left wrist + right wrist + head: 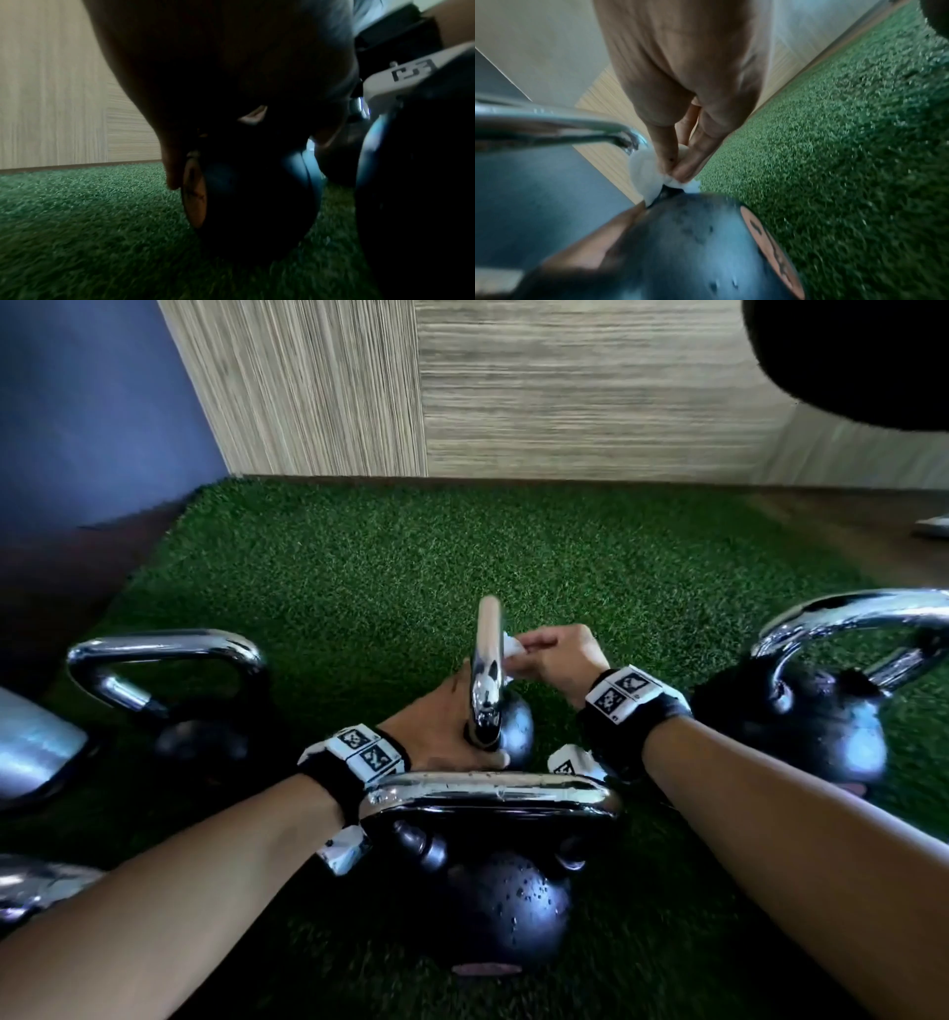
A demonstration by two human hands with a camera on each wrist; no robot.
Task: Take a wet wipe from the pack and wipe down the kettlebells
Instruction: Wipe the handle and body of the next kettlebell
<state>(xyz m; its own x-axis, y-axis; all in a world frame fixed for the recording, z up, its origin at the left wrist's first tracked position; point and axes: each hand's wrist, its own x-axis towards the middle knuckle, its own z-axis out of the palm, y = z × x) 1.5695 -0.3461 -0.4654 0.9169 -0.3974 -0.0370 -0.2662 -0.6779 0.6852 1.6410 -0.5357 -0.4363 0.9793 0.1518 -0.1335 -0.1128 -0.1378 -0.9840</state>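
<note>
A small black kettlebell (515, 732) with a chrome handle (486, 660) stands on the green turf (359, 567) in the middle of the head view. My left hand (447, 724) grips it low down, around the ball and the base of the handle. My right hand (536, 653) pinches a crumpled white wet wipe (513, 650) against the right side of the handle. The right wrist view shows the wet wipe (647, 174) between thumb and fingers, pressed where the handle (552, 123) meets the ball (693, 243). In the left wrist view the ball (252, 203) is dark under my palm.
A larger kettlebell (488, 891) with water drops stands just in front of me, between my forearms. Others stand at the left (195, 711) and right (821, 716). A flat white object (932, 526) lies at the far right edge. A wood-panel wall (565, 387) closes off the back.
</note>
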